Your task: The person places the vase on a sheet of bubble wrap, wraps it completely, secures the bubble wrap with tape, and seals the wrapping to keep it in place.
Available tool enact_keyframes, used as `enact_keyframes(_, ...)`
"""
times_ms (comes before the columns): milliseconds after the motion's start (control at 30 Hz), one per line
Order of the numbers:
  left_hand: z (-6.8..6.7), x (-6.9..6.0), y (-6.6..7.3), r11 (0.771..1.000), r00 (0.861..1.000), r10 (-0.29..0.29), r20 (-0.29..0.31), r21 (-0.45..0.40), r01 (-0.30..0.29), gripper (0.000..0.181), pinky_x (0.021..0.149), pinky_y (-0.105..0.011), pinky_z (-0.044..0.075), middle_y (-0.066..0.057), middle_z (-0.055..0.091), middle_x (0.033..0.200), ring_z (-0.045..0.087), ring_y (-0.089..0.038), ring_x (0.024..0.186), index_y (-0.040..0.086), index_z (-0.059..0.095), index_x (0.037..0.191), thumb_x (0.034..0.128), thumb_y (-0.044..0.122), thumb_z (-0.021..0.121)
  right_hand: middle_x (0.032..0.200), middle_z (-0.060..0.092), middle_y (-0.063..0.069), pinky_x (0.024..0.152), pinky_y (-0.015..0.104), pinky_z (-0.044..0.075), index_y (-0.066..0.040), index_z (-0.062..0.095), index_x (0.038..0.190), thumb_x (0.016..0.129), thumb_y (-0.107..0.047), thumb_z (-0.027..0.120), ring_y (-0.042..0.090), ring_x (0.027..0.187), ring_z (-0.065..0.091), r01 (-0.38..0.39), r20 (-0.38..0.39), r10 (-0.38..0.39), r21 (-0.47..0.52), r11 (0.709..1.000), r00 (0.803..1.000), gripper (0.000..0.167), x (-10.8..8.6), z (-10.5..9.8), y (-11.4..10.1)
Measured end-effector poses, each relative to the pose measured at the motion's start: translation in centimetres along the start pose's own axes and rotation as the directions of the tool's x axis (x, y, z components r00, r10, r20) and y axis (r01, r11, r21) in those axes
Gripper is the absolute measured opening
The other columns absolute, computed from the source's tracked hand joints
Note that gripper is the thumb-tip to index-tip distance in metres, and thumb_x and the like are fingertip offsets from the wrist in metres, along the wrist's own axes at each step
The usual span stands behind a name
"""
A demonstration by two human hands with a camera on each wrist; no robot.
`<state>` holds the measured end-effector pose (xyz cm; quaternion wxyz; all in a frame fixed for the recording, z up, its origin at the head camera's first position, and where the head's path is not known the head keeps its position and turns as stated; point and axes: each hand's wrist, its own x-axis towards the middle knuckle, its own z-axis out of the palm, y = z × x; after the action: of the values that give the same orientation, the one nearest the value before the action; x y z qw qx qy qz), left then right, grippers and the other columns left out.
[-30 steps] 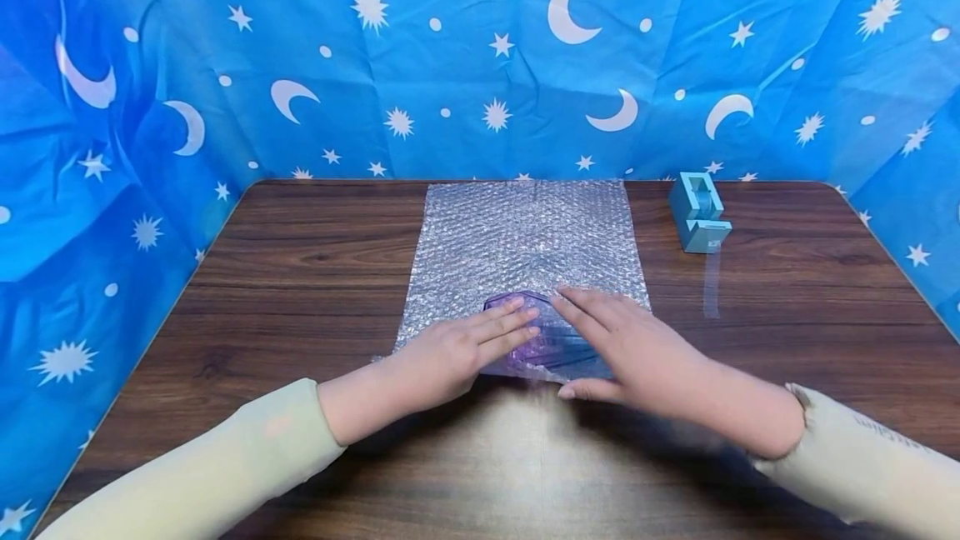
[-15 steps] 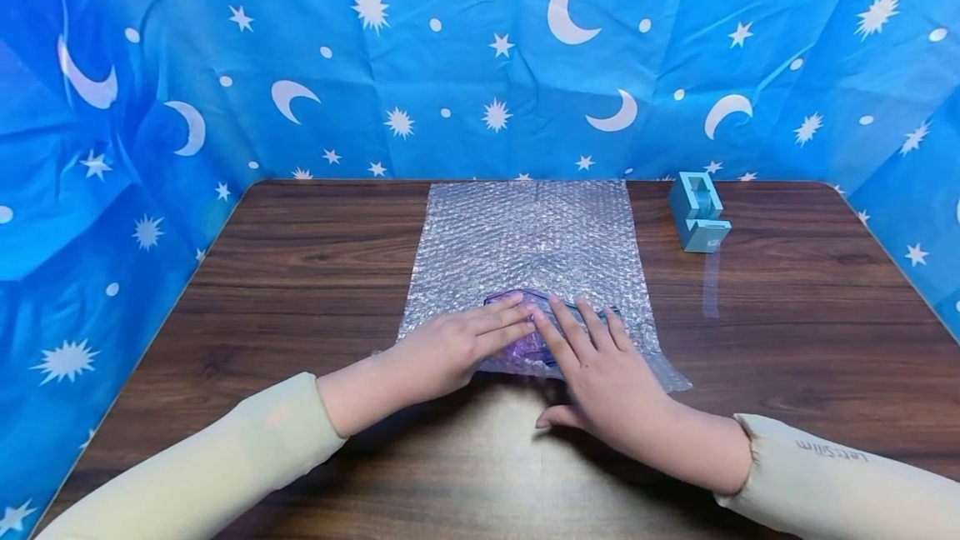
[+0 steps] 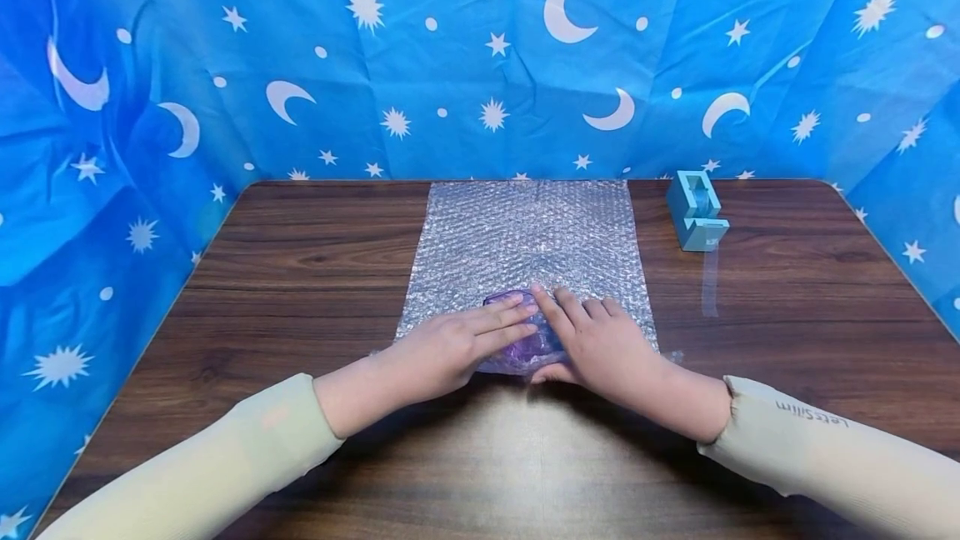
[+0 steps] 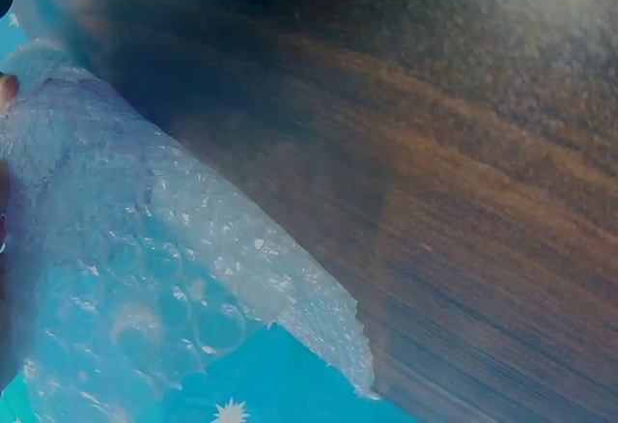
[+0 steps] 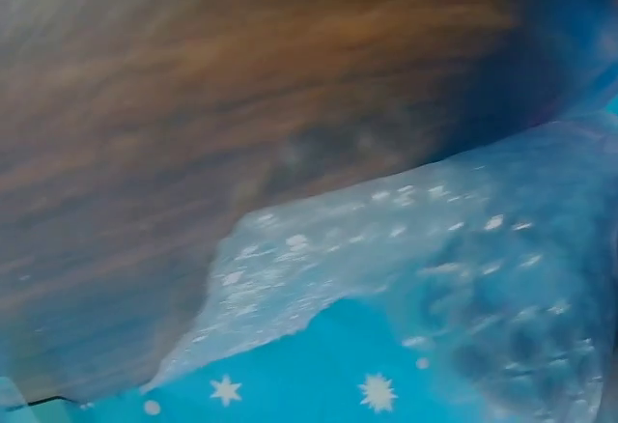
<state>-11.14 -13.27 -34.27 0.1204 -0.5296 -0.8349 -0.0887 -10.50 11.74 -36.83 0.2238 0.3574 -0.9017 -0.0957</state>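
A sheet of bubble wrap [image 3: 525, 227] lies on the table, its near end folded over a purple and blue object [image 3: 522, 350] with a dark outline; its kind is unclear through the plastic. My left hand [image 3: 450, 348] rests on the left part of the bundle, fingers straight, its thumb hidden. On the right part lies my right hand [image 3: 611, 348], index finger extended, other fingers slightly bent, thumb at the near edge. In the left wrist view, the bubble wrap [image 4: 145, 239] slopes down beside the fingers; in the right wrist view, the wrap [image 5: 483, 268] is blurred.
A teal tape dispenser [image 3: 697, 211] stands at the back right, with a strip of clear tape [image 3: 709, 286] hanging from it toward me. The dark wooden table [image 3: 315, 273] is backed by a blue cloth [image 3: 480, 65] with moons and stars.
My right hand first slides left across the bundle, then moves slightly away from me, its thumb coming to the near edge. The wrap's right corner flares out, then draws back. My left hand stays put.
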Motion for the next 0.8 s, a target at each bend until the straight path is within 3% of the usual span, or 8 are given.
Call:
enact_keyframes(67,0.0,0.1,-0.1,1.000,1.000,0.006,-0.008,0.008,-0.006,0.065,0.113,-0.036,0.049,-0.012,0.060,0.148,0.056,-0.028,0.140,0.004,0.061,0.140,0.0784,-0.008,0.076,0.125,0.071,0.016,0.083,0.042,0.063,-0.004,0.050,0.149,0.087,-0.078,0.052,0.029,0.090,0.076,0.025,-0.014,-0.025,0.037,0.999,1.000,0.096,0.1,0.3,0.5)
enact_keyframes(167,0.0,0.3,0.0,0.999,1.000,0.019,-0.014,0.034,-0.019,0.064,0.113,-0.037,0.049,-0.012,0.061,0.147,0.057,-0.028,0.139,0.004,0.062,0.140,0.0787,-0.006,0.077,0.123,0.071,0.018,0.081,0.043,0.064,-0.004,0.051,0.149,0.098,-0.075,0.025,0.030,0.091,0.076,0.054,-0.031,-0.051,0.104,0.993,0.998,0.091,0.1,0.7,1.1)
enact_keyframes(300,0.0,0.4,0.7,0.985,0.997,0.061,-0.055,0.166,-0.051,0.053,0.112,-0.039,0.051,-0.012,0.064,0.144,0.061,-0.027,0.135,0.006,0.064,0.136,0.0851,0.006,0.077,0.120,0.071,0.020,0.075,0.041,0.064,-0.003,0.052,0.148,0.097,-0.069,0.001,0.031,0.088,0.076,0.058,-0.039,-0.051,0.197,0.979,0.998,0.098,0.2,1.1,1.6)
enact_keyframes(433,0.3,0.1,2.4,0.929,0.984,0.156,-0.088,0.352,-0.115,0.042,0.114,-0.039,0.050,-0.010,0.065,0.143,0.061,-0.025,0.135,0.010,0.063,0.137,0.0958,0.019,0.065,0.120,0.070,0.020,0.071,0.039,0.064,-0.003,0.051,0.148,0.099,-0.065,0.000,0.031,0.088,0.076,0.042,0.000,-0.043,0.258,0.965,0.999,0.095,0.2,1.1,2.0)
enact_keyframes(567,1.1,0.0,4.0,0.894,0.967,0.233,-0.105,0.415,-0.170,0.043,0.116,-0.036,0.047,-0.008,0.062,0.147,0.059,-0.021,0.138,0.010,0.060,0.141,0.1009,0.026,0.055,0.123,0.070,0.022,0.070,0.041,0.064,-0.004,0.048,0.150,0.106,-0.059,0.030,0.033,0.088,0.076,0.032,0.050,-0.048,0.276,0.961,0.998,0.073,0.4,0.9,2.4)
enact_keyframes(667,1.7,0.1,4.3,0.913,0.981,0.144,-0.128,0.399,-0.082,0.053,0.117,-0.037,0.046,-0.011,0.058,0.151,0.056,-0.024,0.141,0.007,0.056,0.144,0.0974,0.032,0.062,0.123,0.071,0.022,0.069,0.042,0.064,-0.003,0.050,0.149,0.105,-0.058,0.038,0.033,0.088,0.076,0.042,0.042,-0.056,0.273,0.961,0.998,0.071,0.5,0.8,2.5)
enact_keyframes(733,1.7,0.3,4.0,0.925,0.993,0.015,-0.116,0.378,0.030,0.065,0.119,-0.041,0.045,-0.015,0.053,0.154,0.052,-0.028,0.144,0.005,0.052,0.148,0.0946,0.039,0.067,0.121,0.073,0.022,0.067,0.041,0.064,-0.001,0.053,0.146,0.105,-0.064,0.024,0.033,0.087,0.077,0.055,0.007,-0.059,0.271,0.961,0.998,0.080,0.7,0.8,2.4)
enact_keyframes(800,1.7,0.5,3.4,0.928,0.989,-0.121,-0.085,0.345,0.143,0.077,0.120,-0.043,0.043,-0.019,0.048,0.158,0.048,-0.032,0.147,0.002,0.047,0.151,0.0926,0.048,0.069,0.118,0.074,0.022,0.064,0.039,0.063,0.001,0.057,0.142,0.101,-0.068,0.009,0.031,0.083,0.077,0.073,-0.037,-0.065,0.265,0.962,0.997,0.094,0.9,0.7,2.3)
